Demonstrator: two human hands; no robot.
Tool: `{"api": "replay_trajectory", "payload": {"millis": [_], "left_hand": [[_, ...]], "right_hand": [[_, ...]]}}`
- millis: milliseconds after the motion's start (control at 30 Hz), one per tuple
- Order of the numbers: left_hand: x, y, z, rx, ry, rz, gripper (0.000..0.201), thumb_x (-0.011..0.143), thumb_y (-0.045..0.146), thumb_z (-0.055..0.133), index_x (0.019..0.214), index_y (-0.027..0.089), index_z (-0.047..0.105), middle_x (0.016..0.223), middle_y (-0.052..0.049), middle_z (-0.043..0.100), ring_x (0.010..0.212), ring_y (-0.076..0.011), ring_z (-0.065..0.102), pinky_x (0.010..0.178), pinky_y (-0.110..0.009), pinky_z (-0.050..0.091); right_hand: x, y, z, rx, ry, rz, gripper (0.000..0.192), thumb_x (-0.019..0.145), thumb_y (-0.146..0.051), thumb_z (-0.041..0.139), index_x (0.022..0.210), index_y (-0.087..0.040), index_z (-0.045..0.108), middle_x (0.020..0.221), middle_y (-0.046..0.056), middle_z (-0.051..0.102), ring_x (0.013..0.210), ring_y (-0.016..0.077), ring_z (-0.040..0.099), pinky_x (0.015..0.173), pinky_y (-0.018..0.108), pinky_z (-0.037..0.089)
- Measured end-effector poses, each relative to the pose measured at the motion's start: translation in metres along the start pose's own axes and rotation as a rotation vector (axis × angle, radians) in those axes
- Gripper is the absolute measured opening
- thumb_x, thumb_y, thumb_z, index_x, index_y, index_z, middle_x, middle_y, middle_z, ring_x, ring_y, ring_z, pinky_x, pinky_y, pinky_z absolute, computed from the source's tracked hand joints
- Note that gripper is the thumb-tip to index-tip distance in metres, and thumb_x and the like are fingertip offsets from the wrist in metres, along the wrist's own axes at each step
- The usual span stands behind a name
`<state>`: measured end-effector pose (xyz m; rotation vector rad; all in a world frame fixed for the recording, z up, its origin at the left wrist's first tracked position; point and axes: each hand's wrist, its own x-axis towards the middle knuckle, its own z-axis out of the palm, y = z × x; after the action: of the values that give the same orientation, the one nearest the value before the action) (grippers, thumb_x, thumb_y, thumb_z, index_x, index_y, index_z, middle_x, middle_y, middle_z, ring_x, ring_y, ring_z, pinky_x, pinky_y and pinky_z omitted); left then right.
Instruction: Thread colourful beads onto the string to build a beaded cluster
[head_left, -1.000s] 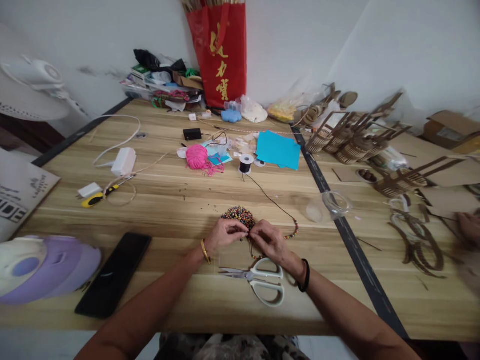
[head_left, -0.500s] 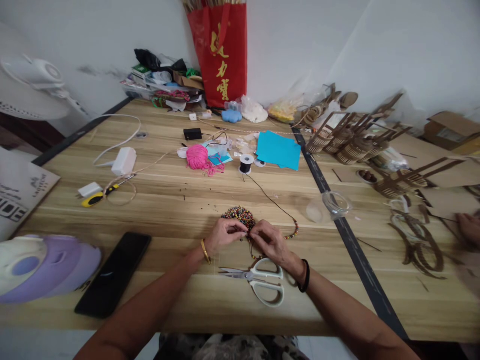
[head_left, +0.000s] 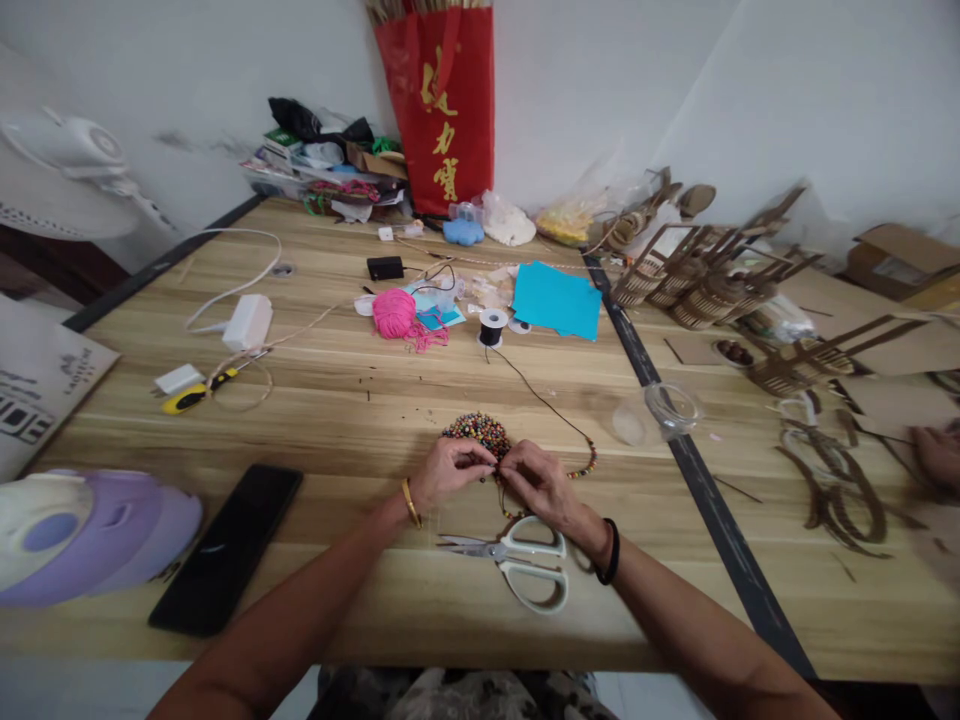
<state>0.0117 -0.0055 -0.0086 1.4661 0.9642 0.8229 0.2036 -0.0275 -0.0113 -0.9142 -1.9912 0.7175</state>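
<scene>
A heap of small multicoloured beads (head_left: 478,428) lies on the wooden table just beyond my fingertips. My left hand (head_left: 448,474) pinches a tiny dark bead between thumb and forefinger. Close against it, my right hand (head_left: 541,485) is closed in a pinch on the black cord, whose tip is too small to make out. From a spool (head_left: 492,326) the cord (head_left: 534,388) runs toward me and curves round to the right. Strung beads (head_left: 589,460) sit on it beside my right hand, partly hidden. White-handled scissors (head_left: 536,570) lie slightly parted below my hands.
To the left are a black phone (head_left: 226,550), a purple-and-white device (head_left: 105,535) and a yellow cutter (head_left: 184,399). Pink yarn (head_left: 394,314) and blue sheets (head_left: 557,300) lie farther back. A clear round container (head_left: 675,408) stands right; another person's hand (head_left: 937,458) shows at the edge.
Both hands stay almost in place, with only slight finger movement at the pinch. The person's hand at the right edge shifts slightly.
</scene>
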Motion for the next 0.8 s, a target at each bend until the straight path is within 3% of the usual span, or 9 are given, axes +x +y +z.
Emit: {"api": "replay_trajectory", "payload": {"millis": [800], "left_hand": [[0.0005,-0.0012,0.0001,0.011,0.005,0.02,0.013,0.066,0.018,0.07,0.077,0.01,0.072,0.074,-0.006,0.07,0.068,-0.0133,0.063,0.067,-0.022,0.051]], "right_hand": [[0.0012,-0.0018,0.0,-0.008,0.011,0.013,0.015,0.092,-0.027,0.051,0.082,-0.019,0.059,0.074,0.004,0.058,0.07,0.0157,0.054,0.064,0.028,0.045]]}}
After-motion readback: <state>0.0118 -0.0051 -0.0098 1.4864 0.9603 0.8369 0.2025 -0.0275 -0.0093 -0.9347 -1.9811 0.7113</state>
